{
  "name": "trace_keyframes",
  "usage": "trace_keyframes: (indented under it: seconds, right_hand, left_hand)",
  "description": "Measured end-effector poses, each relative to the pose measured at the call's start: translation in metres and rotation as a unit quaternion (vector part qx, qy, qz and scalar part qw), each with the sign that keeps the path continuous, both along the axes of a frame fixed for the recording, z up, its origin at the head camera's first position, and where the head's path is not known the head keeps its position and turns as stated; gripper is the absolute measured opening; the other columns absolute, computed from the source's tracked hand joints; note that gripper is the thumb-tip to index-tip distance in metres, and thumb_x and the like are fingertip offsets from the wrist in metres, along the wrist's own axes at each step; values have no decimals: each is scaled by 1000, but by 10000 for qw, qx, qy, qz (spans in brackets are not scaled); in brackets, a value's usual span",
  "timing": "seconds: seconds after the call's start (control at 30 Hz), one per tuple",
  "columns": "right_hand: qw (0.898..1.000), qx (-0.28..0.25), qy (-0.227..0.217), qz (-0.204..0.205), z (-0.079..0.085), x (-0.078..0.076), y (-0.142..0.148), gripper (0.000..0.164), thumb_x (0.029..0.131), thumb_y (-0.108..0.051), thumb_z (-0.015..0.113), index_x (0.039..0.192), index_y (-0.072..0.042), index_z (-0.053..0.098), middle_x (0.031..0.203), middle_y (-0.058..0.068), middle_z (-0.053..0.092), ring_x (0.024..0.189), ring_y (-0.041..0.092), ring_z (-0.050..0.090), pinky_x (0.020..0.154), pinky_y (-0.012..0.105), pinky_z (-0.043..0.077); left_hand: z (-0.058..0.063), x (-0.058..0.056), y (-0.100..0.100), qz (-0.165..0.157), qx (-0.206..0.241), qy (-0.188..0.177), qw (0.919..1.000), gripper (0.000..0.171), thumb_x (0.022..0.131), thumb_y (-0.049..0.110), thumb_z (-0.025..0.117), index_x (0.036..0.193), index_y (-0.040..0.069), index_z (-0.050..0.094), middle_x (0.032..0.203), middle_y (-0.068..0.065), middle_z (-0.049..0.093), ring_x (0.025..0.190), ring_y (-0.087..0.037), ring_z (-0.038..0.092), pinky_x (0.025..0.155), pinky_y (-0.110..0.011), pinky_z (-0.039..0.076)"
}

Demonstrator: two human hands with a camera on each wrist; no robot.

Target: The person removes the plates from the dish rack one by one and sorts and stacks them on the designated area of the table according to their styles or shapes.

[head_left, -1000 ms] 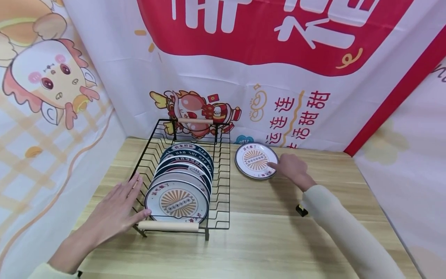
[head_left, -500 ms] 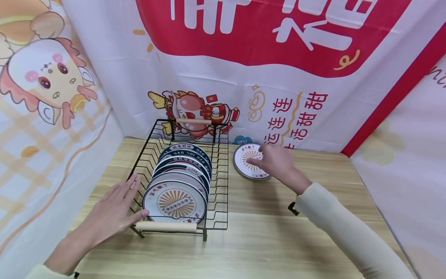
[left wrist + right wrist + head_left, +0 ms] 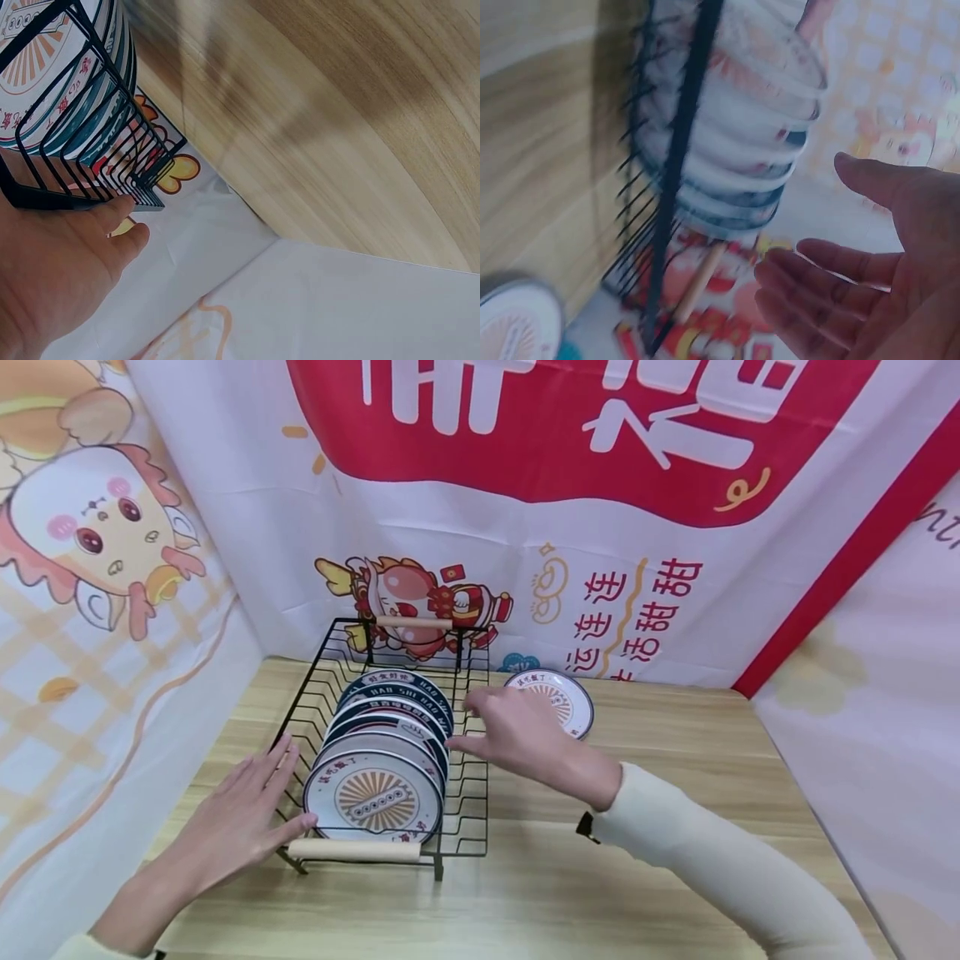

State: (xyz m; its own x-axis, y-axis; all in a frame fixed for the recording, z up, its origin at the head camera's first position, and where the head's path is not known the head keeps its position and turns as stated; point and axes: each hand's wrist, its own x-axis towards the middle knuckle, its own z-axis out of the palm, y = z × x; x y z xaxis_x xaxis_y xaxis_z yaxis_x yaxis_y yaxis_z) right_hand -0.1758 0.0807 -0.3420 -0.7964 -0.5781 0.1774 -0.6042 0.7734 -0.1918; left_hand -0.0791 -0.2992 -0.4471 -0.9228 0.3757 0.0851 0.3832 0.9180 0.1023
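A black wire dish rack (image 3: 438, 862) holds several round plates standing in a row. The front plate (image 3: 377, 793) has an orange ray pattern; others behind it have dark blue rims. My left hand (image 3: 232, 818) rests against the rack's left side, fingers extended, and in the left wrist view its fingertips touch the wire edge. Above the rack's right side, my right hand (image 3: 525, 739) reaches toward the plates, holding nothing. The right wrist view shows its thumb and fingers (image 3: 825, 262) spread apart beside them. Another patterned plate (image 3: 576, 706) lies flat right of the rack, partly hidden by that hand.
Wooden handles (image 3: 354, 850) cross the rack's front and back ends. The rack stands on a wood-grain table (image 3: 637, 877). Behind rises a white and red printed cloth (image 3: 450, 518), and another printed cloth (image 3: 45, 635) hangs on the left.
My right hand has moved left from the flat plate, passing over it, to the rack's right side. The flat plate stays in place. My left hand keeps its spot on the rack.
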Motion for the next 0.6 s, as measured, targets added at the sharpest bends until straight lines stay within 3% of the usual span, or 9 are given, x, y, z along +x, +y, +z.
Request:
trace_keyframes:
  seconds: [0.2, 0.43, 0.6]
  right_hand:
    - [9968, 180, -144, 764, 0, 17, -30, 45, 91, -57, 79, 109, -16, 77, 92, -4, 75, 68, 9, 62, 50, 23, 47]
    - [9908, 595, -367, 1158, -5, 26, -52, 44, 95, -61, 72, 110, -19, 75, 75, -10, 64, 58, 7, 54, 43, 24, 39]
    - [9893, 489, -241, 1355, -10, 27, -59, 39, 97, -55, 72, 104, -17, 74, 81, -10, 63, 60, 6, 54, 45, 21, 40]
  left_hand:
    - [0, -1, 0, 22, 71, -39, 10000, 101, 103, 61, 58, 167, -4, 14, 176, -22, 5, 158, -48, 22, 127, -30, -19]
    - [0, 2, 1, 24, 99, -7, 9999, 101, 103, 61, 58, 166, -5, 17, 176, -22, 7, 156, -50, 25, 125, -26, -19]
    - [-2, 1, 0, 6, 105, 70, 9999, 102, 102, 60, 59, 167, -4, 14, 176, -22, 7, 157, -49, 24, 125, -27, -19]
